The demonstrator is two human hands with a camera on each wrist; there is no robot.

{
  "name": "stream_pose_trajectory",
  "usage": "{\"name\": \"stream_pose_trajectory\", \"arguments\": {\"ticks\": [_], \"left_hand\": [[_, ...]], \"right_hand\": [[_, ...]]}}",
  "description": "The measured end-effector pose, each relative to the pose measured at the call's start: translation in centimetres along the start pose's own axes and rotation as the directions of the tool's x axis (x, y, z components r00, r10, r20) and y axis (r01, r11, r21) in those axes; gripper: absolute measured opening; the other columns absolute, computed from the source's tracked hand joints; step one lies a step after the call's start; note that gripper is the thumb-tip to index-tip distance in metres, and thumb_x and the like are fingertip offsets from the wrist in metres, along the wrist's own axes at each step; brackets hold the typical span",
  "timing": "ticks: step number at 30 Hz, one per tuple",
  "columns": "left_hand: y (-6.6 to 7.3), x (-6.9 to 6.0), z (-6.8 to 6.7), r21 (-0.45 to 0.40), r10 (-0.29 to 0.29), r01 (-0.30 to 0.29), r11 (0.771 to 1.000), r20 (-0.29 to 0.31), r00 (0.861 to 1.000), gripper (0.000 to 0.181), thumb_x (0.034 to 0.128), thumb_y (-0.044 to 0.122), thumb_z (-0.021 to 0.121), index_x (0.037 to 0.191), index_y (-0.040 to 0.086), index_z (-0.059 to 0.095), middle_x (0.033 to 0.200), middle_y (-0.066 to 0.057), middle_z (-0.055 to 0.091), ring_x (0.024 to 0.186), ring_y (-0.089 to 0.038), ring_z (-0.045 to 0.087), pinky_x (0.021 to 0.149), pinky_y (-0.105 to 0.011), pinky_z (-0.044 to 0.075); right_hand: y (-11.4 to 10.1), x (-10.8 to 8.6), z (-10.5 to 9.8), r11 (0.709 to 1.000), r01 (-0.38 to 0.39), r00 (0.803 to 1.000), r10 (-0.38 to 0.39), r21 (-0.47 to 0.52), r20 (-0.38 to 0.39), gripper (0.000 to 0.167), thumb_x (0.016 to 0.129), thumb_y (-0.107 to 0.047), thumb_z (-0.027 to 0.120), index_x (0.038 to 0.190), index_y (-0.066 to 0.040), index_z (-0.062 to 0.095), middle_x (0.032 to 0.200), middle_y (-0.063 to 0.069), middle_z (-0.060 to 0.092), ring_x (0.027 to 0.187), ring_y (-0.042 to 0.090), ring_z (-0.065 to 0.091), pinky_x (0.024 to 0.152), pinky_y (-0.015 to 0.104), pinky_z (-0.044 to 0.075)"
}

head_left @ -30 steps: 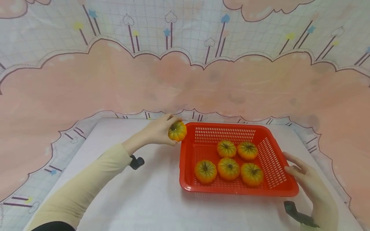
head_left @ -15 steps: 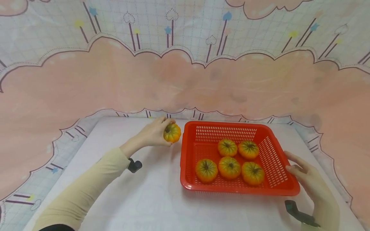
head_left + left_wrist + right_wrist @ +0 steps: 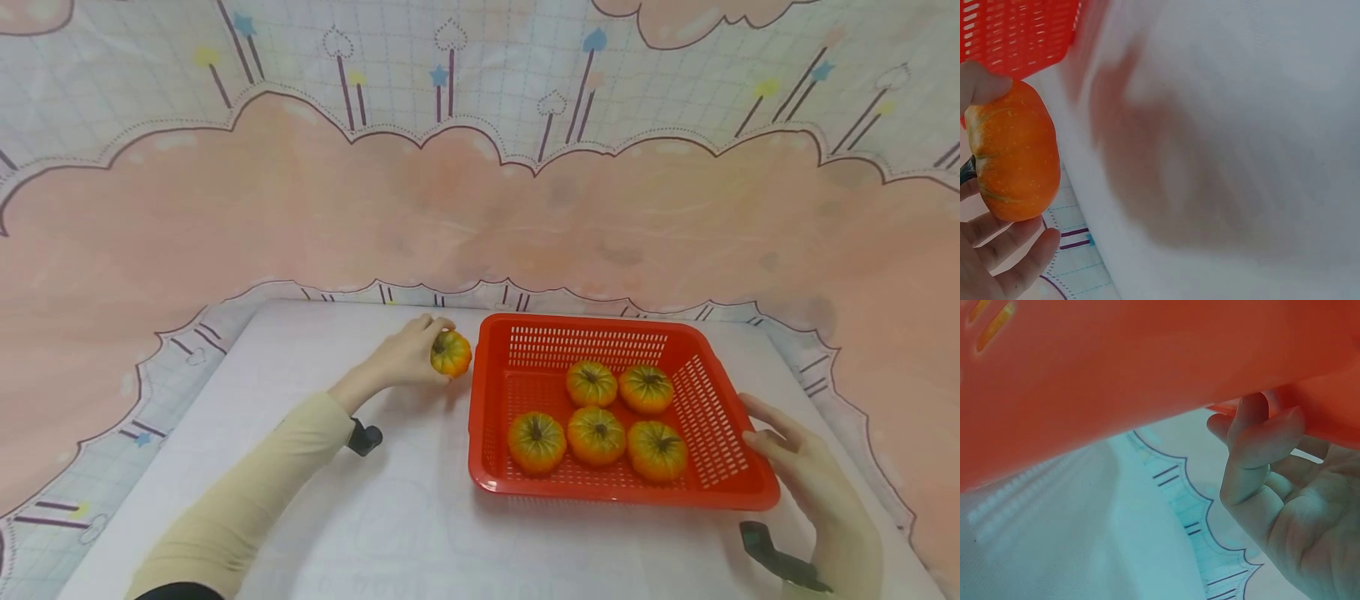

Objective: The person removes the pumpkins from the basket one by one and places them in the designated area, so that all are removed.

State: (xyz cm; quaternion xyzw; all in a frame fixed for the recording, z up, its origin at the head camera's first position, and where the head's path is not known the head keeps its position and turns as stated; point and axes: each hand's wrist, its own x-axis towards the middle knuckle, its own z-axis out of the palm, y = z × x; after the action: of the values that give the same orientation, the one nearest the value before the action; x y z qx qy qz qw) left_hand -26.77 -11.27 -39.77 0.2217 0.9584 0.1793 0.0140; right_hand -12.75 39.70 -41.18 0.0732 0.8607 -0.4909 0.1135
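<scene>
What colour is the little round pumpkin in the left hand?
The little round pumpkin is mostly orange with tiny pale specks, clearest in the left wrist view.

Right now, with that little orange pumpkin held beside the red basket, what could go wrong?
The small, ribbed orange pumpkin, held above the white table, might slip from the left fingers and roll. Being close to the rectangular red plastic basket, it could knock against that. The right fingers hold the basket's opposite end; a tug might tilt it, rolling the five ribbed green-orange pumpkins inside.
</scene>
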Motion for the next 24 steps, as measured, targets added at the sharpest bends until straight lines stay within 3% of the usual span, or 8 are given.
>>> {"name": "stream_pose_trajectory", "arguments": {"ticks": [2,7,13,18,24], "left_hand": [[-0.3,0.1,0.3,-0.003,-0.008,0.008,1.0,0.001,1.0,0.073,0.068,0.036,0.077,0.131,0.014,0.047,0.116,-0.011,0.052,0.108,-0.028,0.053,0.084,-0.05,0.054],[-0.9,0.3,1.1,0.005,-0.031,0.031,1.0,0.004,1.0,0.071,0.0695,0.039,0.074,0.129,0.012,0.049,0.114,-0.011,0.053,0.105,-0.027,0.054,0.083,-0.047,0.054],[-1.5,0.4,1.9,0.006,-0.075,0.075,0.997,0.032,0.997,0.071,0.0714,0.042,0.075,0.13,0.012,0.048,0.116,-0.011,0.053,0.106,-0.028,0.054,0.085,-0.048,0.054],[-1.9,0.4,2.2,-0.002,-0.091,0.091,0.996,0.056,0.994,0.072,0.0721,0.041,0.075,0.132,0.013,0.047,0.116,-0.012,0.053,0.107,-0.028,0.053,0.086,-0.049,0.053],[-2.4,0.4,2.6,-0.021,-0.104,0.106,0.994,0.084,0.991,0.073,0.0718,0.039,0.076,0.133,0.013,0.046,0.117,-0.012,0.053,0.108,-0.029,0.053,0.087,-0.05,0.052]], "right_hand": [[0.0,-0.1,0.0,1.0,0.015,1.0,-0.015,-0.001,-0.005,0.069,0.097,-0.046,0.048,0.154,-0.03,0.013,0.156,-0.012,0.026,0.108,-0.007,0.037,0.101,0.075,0.027],[0.0,-0.1,0.1,0.999,0.037,0.999,-0.037,0.015,-0.007,0.069,0.097,-0.044,0.048,0.155,-0.027,0.014,0.141,-0.029,0.034,0.101,-0.018,0.039,0.101,0.076,0.026],[0.0,-0.1,0.1,1.0,0.013,1.0,-0.013,0.024,0.001,0.069,0.097,-0.045,0.048,0.155,-0.029,0.013,0.153,-0.017,0.029,0.1,-0.018,0.04,0.101,0.076,0.026],[0.0,-0.1,0.1,0.999,0.032,0.999,-0.032,0.032,-0.006,0.069,0.097,-0.043,0.049,0.155,-0.027,0.015,0.14,-0.028,0.034,0.1,-0.019,0.041,0.101,0.076,0.025],[0.0,-0.1,0.0,0.999,0.027,1.0,-0.027,0.026,-0.005,0.069,0.097,-0.043,0.049,0.155,-0.027,0.014,0.137,-0.03,0.036,0.1,-0.017,0.042,0.101,0.076,0.025]]}}
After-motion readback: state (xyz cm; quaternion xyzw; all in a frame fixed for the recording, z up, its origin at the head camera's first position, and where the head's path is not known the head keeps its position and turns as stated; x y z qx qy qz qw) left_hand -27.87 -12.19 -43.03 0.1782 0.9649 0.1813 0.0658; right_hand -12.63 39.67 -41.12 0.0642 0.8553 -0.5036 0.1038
